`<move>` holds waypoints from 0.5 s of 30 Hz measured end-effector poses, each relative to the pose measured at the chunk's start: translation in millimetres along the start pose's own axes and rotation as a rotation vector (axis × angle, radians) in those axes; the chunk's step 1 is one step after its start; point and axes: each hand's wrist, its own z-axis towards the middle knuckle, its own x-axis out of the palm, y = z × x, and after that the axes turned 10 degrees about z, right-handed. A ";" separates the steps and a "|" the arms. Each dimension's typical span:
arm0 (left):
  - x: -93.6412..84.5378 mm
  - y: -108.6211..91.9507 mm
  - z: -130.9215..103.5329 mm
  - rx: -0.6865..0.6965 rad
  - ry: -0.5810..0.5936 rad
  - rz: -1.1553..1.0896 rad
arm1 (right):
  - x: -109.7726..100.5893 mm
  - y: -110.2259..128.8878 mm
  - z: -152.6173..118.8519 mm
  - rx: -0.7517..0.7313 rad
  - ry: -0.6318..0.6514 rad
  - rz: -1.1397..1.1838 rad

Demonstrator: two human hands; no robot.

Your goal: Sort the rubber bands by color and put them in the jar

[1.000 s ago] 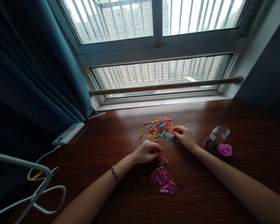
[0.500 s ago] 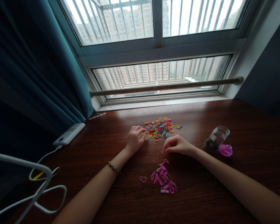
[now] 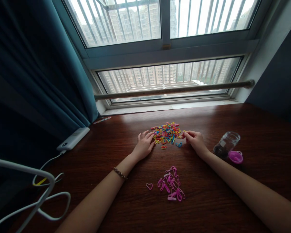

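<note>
A heap of small multicoloured loops [image 3: 167, 133], which look like rubber bands, lies on the brown wooden table. My left hand [image 3: 143, 144] rests at the heap's left edge, open, fingers spread and fingertips touching it. At the right edge, my right hand [image 3: 194, 139] has thumb and fingers pinched together; a bit of yellow shows by the fingertips, but what they hold is too small to make out. Nearer to me is a loose group of pink loops [image 3: 173, 184], with one heart-shaped pink loop [image 3: 149, 186] to its left. A blue loop [image 3: 178, 145] and an orange-yellow loop [image 3: 163, 147] lie just in front of the heap.
On the right, a clear jar [image 3: 226, 144] with dark contents leans beside a small purple cup-like piece [image 3: 236, 157]. A white power bank [image 3: 73, 140] with a cable lies at left by the blue curtain [image 3: 70, 81]. A white tube frame [image 3: 47, 191] stands at lower left.
My right hand has moved from above the pink group up and right to the heap's right edge. A blue loop now lies in front of the heap. My left fingers have spread.
</note>
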 end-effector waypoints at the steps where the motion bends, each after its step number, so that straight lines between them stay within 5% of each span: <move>1: -0.2 0.0 0.0 0.001 0.004 -0.002 | -0.8 -2.6 0.8 -0.001 -0.019 0.002; 8: 0.8 -0.5 0.0 0.025 0.021 -0.018 | -2.1 -18.0 4.8 -0.051 -0.077 -0.182; 15: 1.1 -0.9 -0.4 0.024 0.002 -0.004 | 1.0 -23.0 3.7 -0.237 0.076 -0.468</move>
